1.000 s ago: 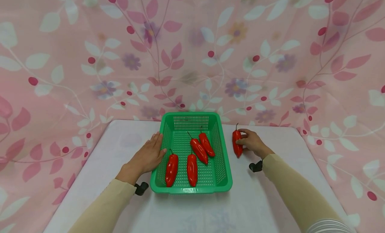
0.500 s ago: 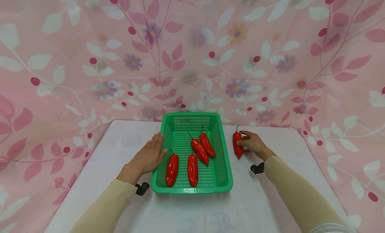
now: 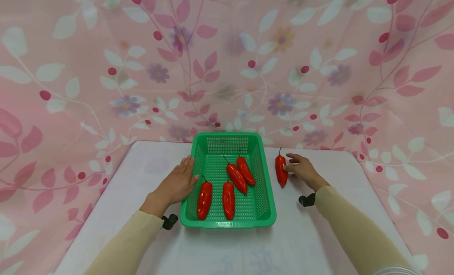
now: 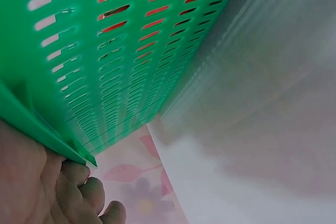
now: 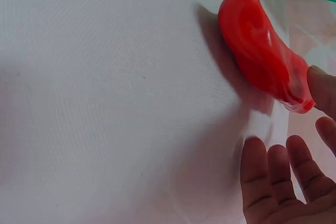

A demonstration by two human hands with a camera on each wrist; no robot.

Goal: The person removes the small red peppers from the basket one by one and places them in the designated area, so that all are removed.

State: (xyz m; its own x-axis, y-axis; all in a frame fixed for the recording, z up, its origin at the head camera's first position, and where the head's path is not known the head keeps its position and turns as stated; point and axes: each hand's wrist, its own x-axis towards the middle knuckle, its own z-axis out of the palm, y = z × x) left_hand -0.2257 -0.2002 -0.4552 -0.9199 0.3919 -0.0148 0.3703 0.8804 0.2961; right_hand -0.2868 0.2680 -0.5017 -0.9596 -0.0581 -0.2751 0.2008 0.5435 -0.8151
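A green plastic basket [image 3: 244, 224] with slotted walls holds several glossy red chili peppers [image 3: 228, 200]. My left hand [image 3: 173, 185] rests along its left rim, fingers stretched toward the back and thumb over the inner side. The left wrist view shows the fingertips [image 4: 93, 193] against the outside of the rim. Right of the basket, another red pepper [image 3: 281, 173] lies on the table, its stem toward the back. Beside it is my right hand [image 3: 303, 170], with the thumb [image 5: 321, 85] at the stem end. Its other fingers [image 5: 281, 174] are extended, apart from the pepper.
White cloth covers the table [image 3: 248, 251]. Behind it hangs a pink floral curtain [image 3: 227, 70], close to the basket's back edge. A dark wrist camera [image 3: 306, 200] sits under the right wrist, another camera [image 3: 170, 222] under the left.
My right hand has loosened from the pepper and drawn slightly to the right, its fingers opening away. The pepper has shifted slightly toward me. The left hand stays on the rim.
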